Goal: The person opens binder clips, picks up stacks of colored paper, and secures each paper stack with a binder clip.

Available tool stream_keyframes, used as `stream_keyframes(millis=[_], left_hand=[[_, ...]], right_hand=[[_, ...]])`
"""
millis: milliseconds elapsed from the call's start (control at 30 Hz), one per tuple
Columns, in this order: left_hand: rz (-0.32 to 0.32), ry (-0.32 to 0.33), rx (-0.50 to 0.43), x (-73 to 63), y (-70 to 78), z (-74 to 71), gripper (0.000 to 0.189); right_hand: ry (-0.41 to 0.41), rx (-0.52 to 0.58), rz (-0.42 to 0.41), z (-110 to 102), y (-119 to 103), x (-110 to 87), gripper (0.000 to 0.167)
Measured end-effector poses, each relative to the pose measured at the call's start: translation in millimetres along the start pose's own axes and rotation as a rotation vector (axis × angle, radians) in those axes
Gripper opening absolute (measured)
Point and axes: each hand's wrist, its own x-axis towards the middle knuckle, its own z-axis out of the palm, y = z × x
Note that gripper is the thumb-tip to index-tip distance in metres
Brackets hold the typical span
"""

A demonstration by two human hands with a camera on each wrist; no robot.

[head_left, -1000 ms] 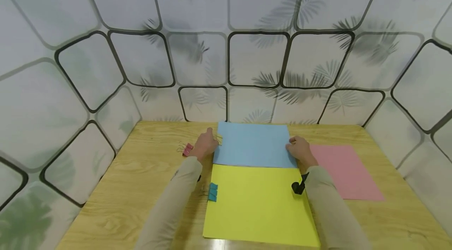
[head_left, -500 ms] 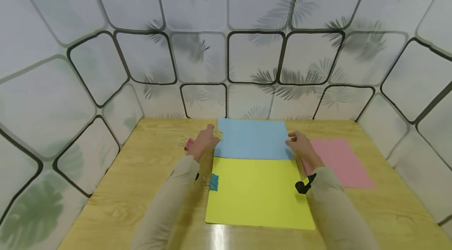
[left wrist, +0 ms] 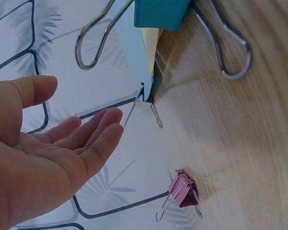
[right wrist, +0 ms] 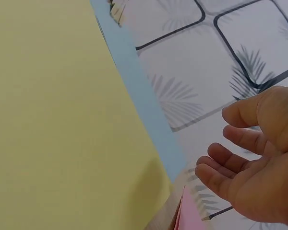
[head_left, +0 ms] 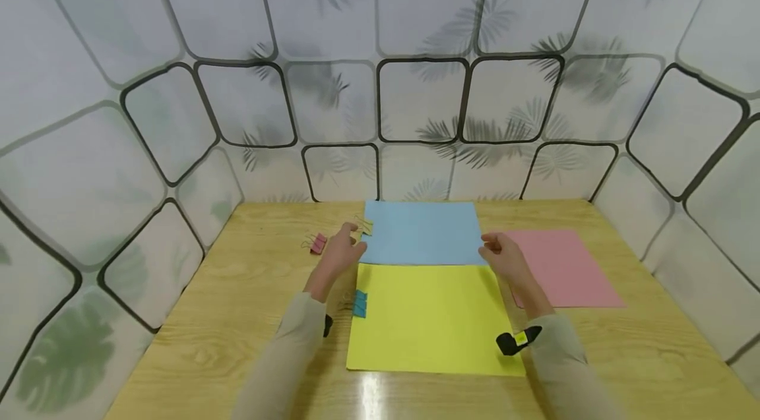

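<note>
A blue sheet (head_left: 424, 233) lies at the back, above a yellow sheet (head_left: 439, 321) in front. My left hand (head_left: 338, 256) is beside the blue sheet's left edge. Its fingers are loosely bent, holding nothing, in the left wrist view. By these fingers a pale yellow binder clip (head_left: 365, 225) grips the blue sheet's left edge. A teal binder clip (head_left: 359, 303) sits on the yellow sheet's left edge. My right hand (head_left: 506, 258) hovers at the blue sheet's right edge with relaxed, parted fingers; nothing is held.
A pink binder clip (head_left: 318, 244) lies on the wooden table (head_left: 237, 301) left of my left hand. Pink sheets (head_left: 570, 268) lie to the right, partly behind the right arm. A patterned cloth wall (head_left: 421, 169) rises at the table's back edge.
Both hands have drawn back slightly toward me, and the fingers look looser around the blue sheet's edges. More of the pink clip shows. The head view has shifted a little.
</note>
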Motion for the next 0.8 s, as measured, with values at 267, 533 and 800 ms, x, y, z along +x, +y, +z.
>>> stream_keyframes(millis=[267,533,800], left_hand=[[-0.013,0.054,-0.049,-6.1,-12.2,0.6,0.053],[0.002,0.083,-0.06,-9.2,-15.3,1.7,0.05],[-0.016,0.081,-0.06,-8.6,-15.8,2.6,0.046]], right_hand=[[0.036,0.062,-0.009,3.0,2.7,-5.6,0.047],[0.064,0.105,0.044,2.4,11.5,-0.9,0.047],[0.112,0.014,0.082,-11.8,25.6,1.8,0.054]])
